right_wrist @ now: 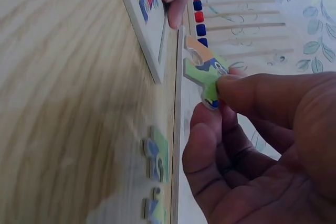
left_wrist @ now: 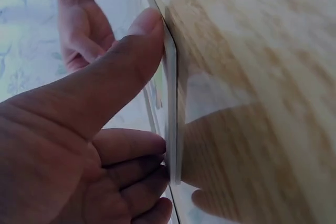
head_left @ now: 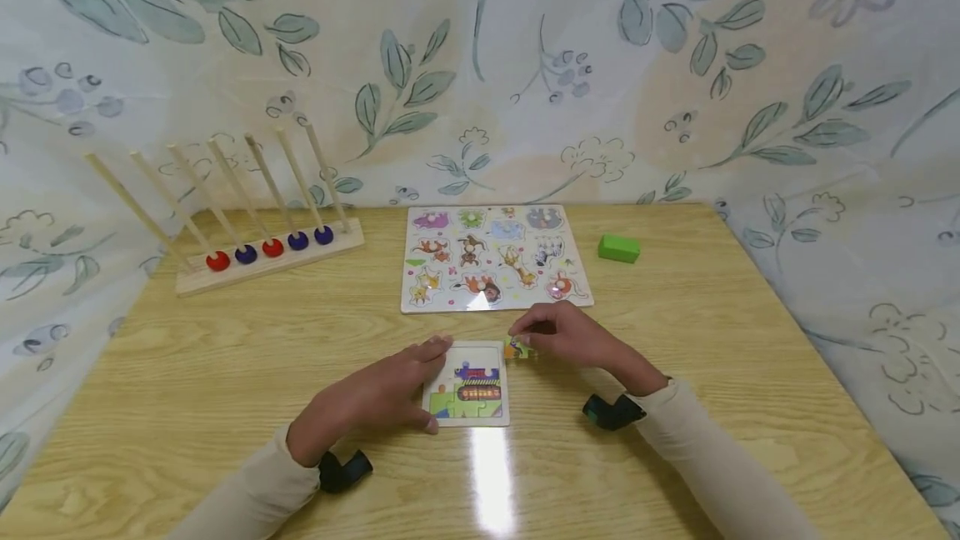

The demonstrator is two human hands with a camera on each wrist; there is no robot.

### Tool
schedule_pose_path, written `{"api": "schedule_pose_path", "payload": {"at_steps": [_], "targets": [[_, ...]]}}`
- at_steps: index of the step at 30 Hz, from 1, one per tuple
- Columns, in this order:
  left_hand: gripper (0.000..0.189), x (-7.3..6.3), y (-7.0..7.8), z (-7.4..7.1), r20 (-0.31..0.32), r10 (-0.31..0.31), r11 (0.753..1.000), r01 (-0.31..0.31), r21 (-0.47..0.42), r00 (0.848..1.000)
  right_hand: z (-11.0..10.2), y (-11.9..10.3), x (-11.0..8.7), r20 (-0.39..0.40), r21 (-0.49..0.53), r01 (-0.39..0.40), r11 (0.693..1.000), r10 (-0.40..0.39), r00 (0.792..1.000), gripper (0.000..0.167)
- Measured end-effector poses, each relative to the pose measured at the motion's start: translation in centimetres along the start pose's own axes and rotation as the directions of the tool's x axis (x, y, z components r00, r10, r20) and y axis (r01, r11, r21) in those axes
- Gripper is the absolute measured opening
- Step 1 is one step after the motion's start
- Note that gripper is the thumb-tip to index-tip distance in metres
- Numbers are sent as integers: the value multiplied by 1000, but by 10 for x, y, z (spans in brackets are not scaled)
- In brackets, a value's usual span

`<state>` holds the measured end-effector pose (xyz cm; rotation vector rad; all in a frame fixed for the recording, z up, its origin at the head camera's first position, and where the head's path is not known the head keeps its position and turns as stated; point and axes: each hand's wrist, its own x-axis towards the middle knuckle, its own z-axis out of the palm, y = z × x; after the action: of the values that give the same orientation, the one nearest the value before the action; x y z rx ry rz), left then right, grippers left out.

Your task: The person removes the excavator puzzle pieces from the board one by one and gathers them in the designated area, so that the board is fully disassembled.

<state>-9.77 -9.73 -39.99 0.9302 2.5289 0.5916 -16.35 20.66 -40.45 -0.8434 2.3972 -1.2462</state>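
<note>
In the head view, my left hand (head_left: 375,397) rests along the left side of a small square jigsaw tray (head_left: 506,386), its thumb at the near edge and fingertips at the far left corner. Fitted pieces (head_left: 480,392) in the tray show part of a colourful vehicle above green ground; its upper part is bare. Just off the tray's right side, my right hand (head_left: 579,340) pinches a green, orange and blue jigsaw piece (head_left: 516,350) between thumb and fingers. The right wrist view shows this piece (right_wrist: 202,69) raised and tilted. Two loose jigsaw pieces (right_wrist: 158,153) lie on the table below that hand.
Behind the tray lies an animal peg puzzle board (head_left: 498,261). A green block (head_left: 618,248) sits to its right. At the back left stands a wooden rack (head_left: 330,250) with upright rods and several red and blue beads. Floral cloth (head_left: 480,65) hangs behind the wooden table (head_left: 712,315).
</note>
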Motion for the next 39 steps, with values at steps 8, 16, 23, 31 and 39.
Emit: {"api": "schedule_pose_path", "payload": {"at_steps": [8,16,23,31,39], "targets": [[90,0,3,-1,-1,15,1000,-15,17,1000,-7,7,-13,35,18,-34,999,34,999,16],[89,2,3,-1,-2,10,1000,-10,13,1000,-15,7,-18,63,36,-77,996,74,995,15],[90,1,3,-1,-8,8,1000,-8,22,1000,-17,13,-18,104,37,-74,997,70,992,14],[91,3,4,-2,-5,-3,999,3,33,1000,-17,15,-17,109,2,-72,997,71,992,13],[92,2,5,-1,-6,-10,1000,10,25,1000,-16,13,-17,115,-6,-60,998,61,992,12]]}}
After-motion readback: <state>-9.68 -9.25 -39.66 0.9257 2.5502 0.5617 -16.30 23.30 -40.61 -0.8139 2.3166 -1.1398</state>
